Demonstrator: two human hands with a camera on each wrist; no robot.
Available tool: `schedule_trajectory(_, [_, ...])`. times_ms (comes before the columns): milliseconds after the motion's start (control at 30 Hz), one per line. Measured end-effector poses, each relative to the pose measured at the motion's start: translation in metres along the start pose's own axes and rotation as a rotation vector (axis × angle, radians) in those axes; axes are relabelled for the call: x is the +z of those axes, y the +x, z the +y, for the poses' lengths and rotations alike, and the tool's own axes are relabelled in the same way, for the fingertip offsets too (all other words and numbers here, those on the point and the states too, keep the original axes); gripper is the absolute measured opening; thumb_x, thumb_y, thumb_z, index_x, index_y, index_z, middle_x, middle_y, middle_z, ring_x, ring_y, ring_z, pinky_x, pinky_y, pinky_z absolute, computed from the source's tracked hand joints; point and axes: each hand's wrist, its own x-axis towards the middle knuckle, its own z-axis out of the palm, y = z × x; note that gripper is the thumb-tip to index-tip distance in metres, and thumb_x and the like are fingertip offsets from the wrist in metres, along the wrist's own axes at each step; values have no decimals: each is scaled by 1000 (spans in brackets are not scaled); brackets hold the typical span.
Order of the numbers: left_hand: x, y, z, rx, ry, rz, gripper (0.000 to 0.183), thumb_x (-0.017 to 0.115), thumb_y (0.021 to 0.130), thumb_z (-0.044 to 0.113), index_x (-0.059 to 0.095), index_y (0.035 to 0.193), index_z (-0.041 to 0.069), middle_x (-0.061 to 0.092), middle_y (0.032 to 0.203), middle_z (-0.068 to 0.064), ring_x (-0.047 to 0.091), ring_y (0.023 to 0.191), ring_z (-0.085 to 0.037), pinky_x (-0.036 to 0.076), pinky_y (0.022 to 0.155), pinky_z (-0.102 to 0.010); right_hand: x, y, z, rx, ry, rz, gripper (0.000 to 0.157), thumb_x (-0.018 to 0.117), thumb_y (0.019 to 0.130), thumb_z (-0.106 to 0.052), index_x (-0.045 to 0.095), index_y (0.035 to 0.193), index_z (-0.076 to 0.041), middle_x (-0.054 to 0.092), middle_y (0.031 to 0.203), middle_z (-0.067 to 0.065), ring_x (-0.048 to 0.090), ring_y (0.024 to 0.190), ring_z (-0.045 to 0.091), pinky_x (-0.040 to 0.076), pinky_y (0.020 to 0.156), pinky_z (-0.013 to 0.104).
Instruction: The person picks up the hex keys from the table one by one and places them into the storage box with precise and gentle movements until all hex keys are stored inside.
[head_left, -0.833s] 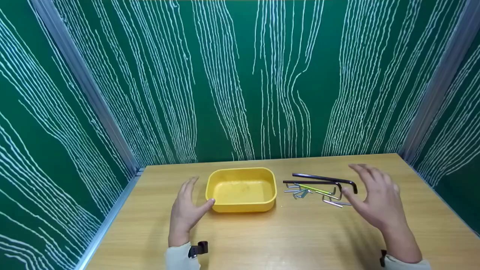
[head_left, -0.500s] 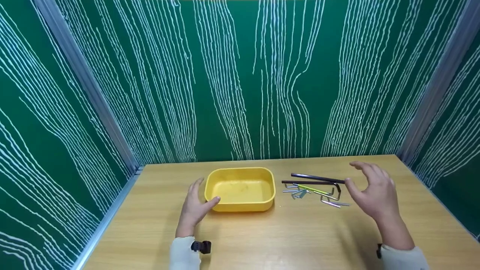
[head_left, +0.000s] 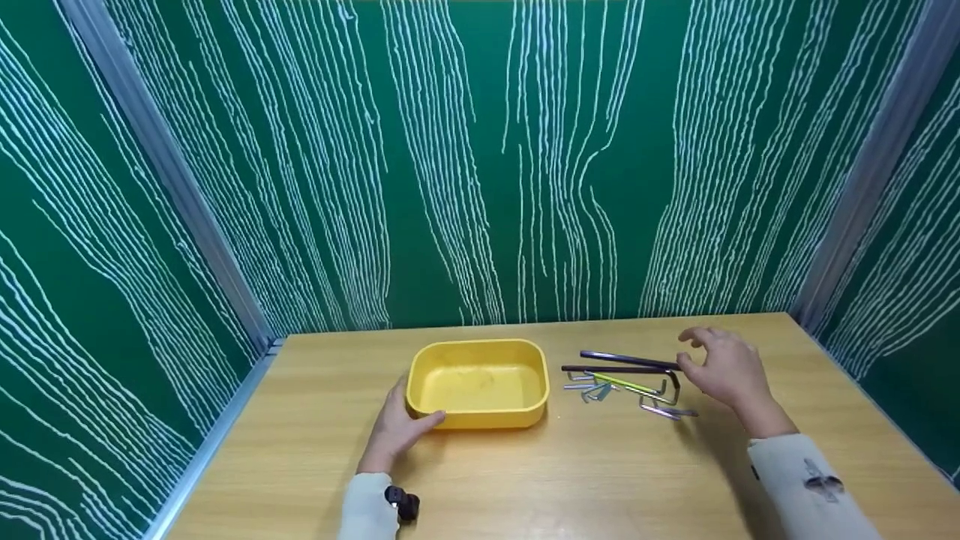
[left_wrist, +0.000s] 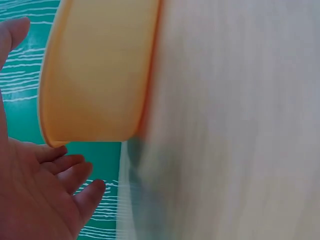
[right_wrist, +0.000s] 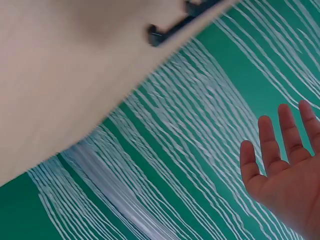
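A yellow plastic bin stands on the table. At its left end is my left hand, thumb by the front left corner and fingers along the left side. In the left wrist view those fingers are spread and relaxed beside the bin; contact is hard to tell. To the bin's right lie several hex keys: a thick dark one, a thinner dark one, a yellow-green one and small silver ones. My right hand hovers over the thick key's bent end, hiding it, fingers loosely bent and holding nothing.
The wooden table ends at a green wall with white wavy lines. Grey metal posts stand at both back corners. A dark wrist strap sits on the left sleeve.
My left hand has moved right, up against the bin's left end. The right hand has moved left and lower, toward the thick hex key's bent end. Bin and keys stay put.
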Motion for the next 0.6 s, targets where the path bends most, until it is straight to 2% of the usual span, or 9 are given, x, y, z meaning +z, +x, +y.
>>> schedule_trajectory(200, [0, 3, -4, 17, -13, -16, 106, 76, 57, 48, 17, 139, 20, 27, 142, 0, 31, 126, -18, 23, 104, -42, 26, 1, 24, 48, 2, -135, 27, 56, 82, -29, 56, 105, -16, 54, 105, 14, 46, 95, 34, 32, 77, 56])
schedule_trajectory(367, [5, 4, -3, 1, -37, -40, 111, 75, 51, 55, 14, 139, 27, 26, 142, 4, 32, 125, -17, 22, 105, -42, 36, 0, 41, 119, 25, -241, 31, 56, 82, -31, 54, 110, -16, 48, 115, 17, 43, 99, 37, 31, 80, 60])
schedule_trajectory(467, [7, 5, -3, -13, -53, -39, 112, 75, 49, 57, 13, 138, 31, 26, 142, 6, 32, 124, -15, 22, 105, -42, 39, 4, 49, 123, 18, -277, 34, 56, 82, -32, 54, 111, -15, 46, 116, 19, 43, 99, 39, 33, 79, 60])
schedule_trajectory(600, [7, 7, -5, 13, -72, -19, 110, 78, 51, 51, 13, 138, 31, 26, 142, 3, 33, 124, -15, 22, 105, -42, 44, 12, 55, 99, 4, -312, 33, 56, 82, -32, 54, 110, -16, 47, 114, 20, 44, 98, 39, 34, 76, 59])
